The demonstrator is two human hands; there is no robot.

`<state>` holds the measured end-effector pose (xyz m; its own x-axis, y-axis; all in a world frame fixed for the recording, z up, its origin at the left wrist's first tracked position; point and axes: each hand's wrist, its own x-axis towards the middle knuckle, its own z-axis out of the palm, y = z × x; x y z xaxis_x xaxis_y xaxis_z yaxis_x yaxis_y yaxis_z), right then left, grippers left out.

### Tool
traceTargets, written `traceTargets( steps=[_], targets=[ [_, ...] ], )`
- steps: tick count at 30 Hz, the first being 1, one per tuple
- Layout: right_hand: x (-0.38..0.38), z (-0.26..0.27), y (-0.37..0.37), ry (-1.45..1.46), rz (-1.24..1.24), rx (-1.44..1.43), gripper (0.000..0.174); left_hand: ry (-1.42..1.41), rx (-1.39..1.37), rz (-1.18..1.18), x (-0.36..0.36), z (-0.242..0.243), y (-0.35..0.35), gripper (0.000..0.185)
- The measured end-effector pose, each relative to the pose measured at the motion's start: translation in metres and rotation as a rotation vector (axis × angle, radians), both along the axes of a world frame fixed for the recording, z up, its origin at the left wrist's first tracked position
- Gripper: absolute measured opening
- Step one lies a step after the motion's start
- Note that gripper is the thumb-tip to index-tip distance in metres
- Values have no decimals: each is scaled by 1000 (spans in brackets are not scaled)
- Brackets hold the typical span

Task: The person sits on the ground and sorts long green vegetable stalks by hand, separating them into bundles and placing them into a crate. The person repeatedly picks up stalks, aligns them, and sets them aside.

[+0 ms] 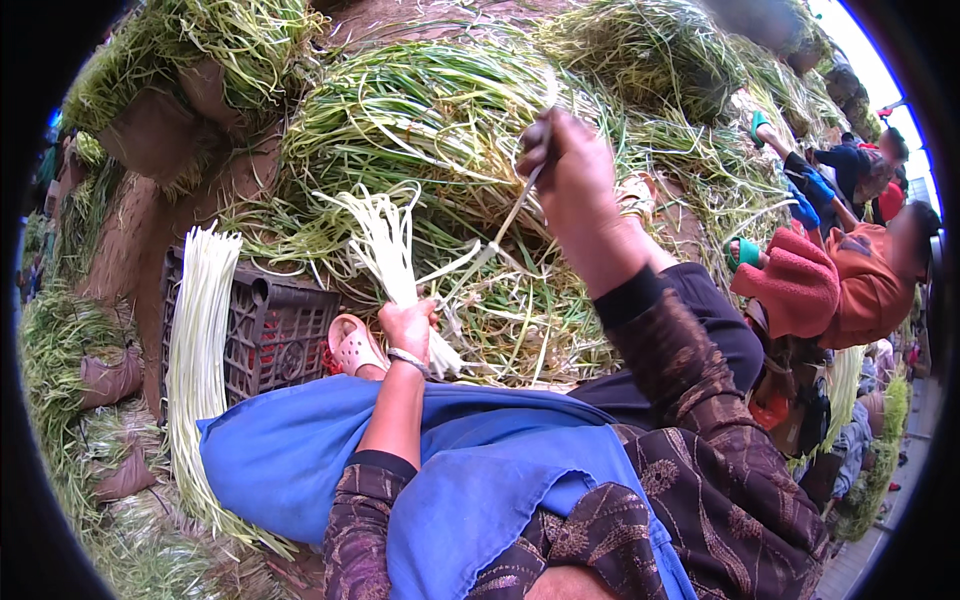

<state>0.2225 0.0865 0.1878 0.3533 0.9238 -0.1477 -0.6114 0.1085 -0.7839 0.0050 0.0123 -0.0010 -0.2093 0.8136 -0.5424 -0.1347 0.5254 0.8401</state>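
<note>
My left hand (409,326) is closed around a bundle of pale stalks (390,262), whose loose ends fan out above the fist. Raised over the greens, my right hand (562,154) grips one long pale stalk (517,206); motion blurs the hand. A large heap of long green leafy stalks (420,112) lies beyond both hands, and loose peelings (525,322) cover the ground below. To the left, a long bunch of trimmed pale stalks (202,322) lies over the edge of a black plastic crate (277,337). A blue apron (315,450) covers my lap.
Wrapped bundles of greens (161,127) stand at upper left. A person in an orange top (870,285) sits at right, with a blue-gloved hand (802,206) over the greens. Others are farther back. My pink clog (356,345) rests beside the crate.
</note>
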Motion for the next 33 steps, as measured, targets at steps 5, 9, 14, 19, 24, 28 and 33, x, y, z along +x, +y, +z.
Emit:
traceTargets(
  steps=[5,9,14,19,24,28,33],
  targets=[
    [51,108,7,59,388,487,16,249,-118,-66,-34,-61,1,9],
    [57,130,0,88,384,317,17,523,-130,-218,-39,-55,2,11],
    [6,32,27,-78,397,-136,18,-74,-43,-165,0,7,-7,16],
    [-62,-91,37,86,357,-527,20,-554,-153,-65,15,35,-18,22],
    [-84,-163,44,144,273,-559,20,-862,-309,-137,10,34,-17,29],
    [-40,-197,57,-703,221,-459,31,-1157,-260,44,-2,56,0,34],
    [62,-211,45,-1707,76,-401,15,-913,293,12,-38,87,27,44]
  ],
)
